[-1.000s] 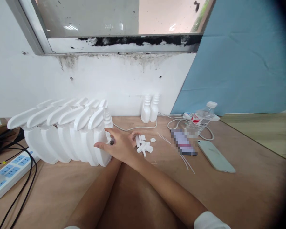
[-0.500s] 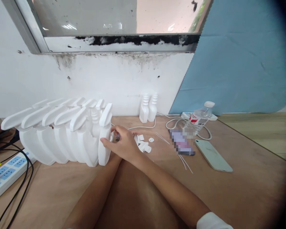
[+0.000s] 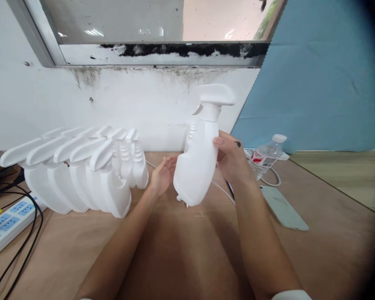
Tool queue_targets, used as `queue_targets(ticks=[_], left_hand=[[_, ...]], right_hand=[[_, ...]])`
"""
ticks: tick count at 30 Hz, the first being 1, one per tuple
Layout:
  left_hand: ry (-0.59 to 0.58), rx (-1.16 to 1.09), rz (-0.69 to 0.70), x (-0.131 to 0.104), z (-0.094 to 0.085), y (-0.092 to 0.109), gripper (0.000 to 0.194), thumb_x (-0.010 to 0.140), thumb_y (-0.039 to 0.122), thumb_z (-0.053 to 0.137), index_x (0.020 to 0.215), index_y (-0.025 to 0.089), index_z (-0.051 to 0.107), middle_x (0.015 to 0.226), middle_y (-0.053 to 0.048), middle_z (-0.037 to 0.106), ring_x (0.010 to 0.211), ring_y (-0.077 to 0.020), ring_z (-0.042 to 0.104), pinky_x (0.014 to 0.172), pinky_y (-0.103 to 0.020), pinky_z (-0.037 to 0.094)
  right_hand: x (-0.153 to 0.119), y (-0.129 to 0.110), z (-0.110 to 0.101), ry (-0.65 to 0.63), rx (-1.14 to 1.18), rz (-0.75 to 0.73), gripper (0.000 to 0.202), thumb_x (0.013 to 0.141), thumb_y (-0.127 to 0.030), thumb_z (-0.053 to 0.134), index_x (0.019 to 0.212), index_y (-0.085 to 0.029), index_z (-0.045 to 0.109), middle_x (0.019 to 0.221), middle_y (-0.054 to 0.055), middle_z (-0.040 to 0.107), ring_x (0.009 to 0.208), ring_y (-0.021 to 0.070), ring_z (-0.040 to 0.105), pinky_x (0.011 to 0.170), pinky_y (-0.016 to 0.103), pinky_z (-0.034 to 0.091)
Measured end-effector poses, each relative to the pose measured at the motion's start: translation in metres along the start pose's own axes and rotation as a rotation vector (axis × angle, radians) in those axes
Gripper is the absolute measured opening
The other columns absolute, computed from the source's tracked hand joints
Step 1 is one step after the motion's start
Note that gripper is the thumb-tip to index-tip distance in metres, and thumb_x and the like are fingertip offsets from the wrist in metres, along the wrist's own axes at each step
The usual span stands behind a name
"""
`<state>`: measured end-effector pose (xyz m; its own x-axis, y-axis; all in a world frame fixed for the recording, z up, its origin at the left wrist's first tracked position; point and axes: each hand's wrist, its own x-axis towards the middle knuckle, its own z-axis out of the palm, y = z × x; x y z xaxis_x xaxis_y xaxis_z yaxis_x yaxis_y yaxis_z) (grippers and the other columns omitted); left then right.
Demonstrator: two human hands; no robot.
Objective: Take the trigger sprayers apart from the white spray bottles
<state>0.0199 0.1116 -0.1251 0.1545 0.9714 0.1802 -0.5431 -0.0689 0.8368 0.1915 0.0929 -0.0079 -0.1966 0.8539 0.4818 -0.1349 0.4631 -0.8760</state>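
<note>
Far out to the left of the left hand's fingers lies a white power strip with blue socket panels (image 3: 9, 225), black cables (image 3: 41, 227) looping across it. Nearer those fingers stand white plastic trigger-spray bottles (image 3: 60, 187), packed side by side, probably so that each steadies its neighbour and takes little room. The left hand (image 3: 161, 178) reaches forward with palm partly turned up and fingers loosely extended, clasping nothing that shows; whether its tips touch anything behind the held bottle, I cannot tell. Just right of them, the smooth white plastic spray bottle (image 3: 197, 166) hangs tilted, head leaning right and base swung left, seemingly raised to bring its side into view. The right hand (image 3: 233, 160) grips it by the curved back below the neck, thumb on the near face and the other fingers largely hidden; that hold apparently leaves head and trigger free. Its forearm rises steeply from lower right. Beyond the right fingers stands a clear plastic bottle with a red-and-white label (image 3: 264, 158), and nearer the wearer lies a pale green phone (image 3: 283, 208), both apparently kept aside from the hands.
</note>
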Motion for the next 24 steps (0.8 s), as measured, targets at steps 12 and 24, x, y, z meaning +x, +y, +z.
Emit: queue_targets(ticks=[12, 24], left_hand=[[-0.033, 0.608, 0.088, -0.016, 0.03, 0.029, 0.058, 0.062, 0.044, 0.079, 0.113, 0.021, 0.061, 0.107, -0.004, 0.066, 0.099, -0.0233, 0.059, 0.08, -0.029, 0.047], [0.034, 0.718, 0.226, -0.016, 0.029, 0.029, 0.057, 0.064, 0.046, 0.077, 0.115, 0.023, 0.063, 0.106, -0.004, 0.067, 0.098, -0.0246, 0.06, 0.081, -0.031, 0.047]], right_hand=[[0.007, -0.003, -0.017, 0.536, -0.152, -0.261, 0.029, 0.07, -0.046, 0.071, 0.07, -0.019, 0.062, 0.06, -0.003, 0.045, 0.049, 0.0079, 0.035, 0.043, 0.022, 0.028], [0.007, -0.002, -0.018, 0.629, -0.09, -0.316, 0.034, 0.068, -0.044, 0.075, 0.058, -0.02, 0.052, 0.055, -0.006, 0.032, 0.048, 0.0073, 0.029, 0.043, 0.023, 0.024]])
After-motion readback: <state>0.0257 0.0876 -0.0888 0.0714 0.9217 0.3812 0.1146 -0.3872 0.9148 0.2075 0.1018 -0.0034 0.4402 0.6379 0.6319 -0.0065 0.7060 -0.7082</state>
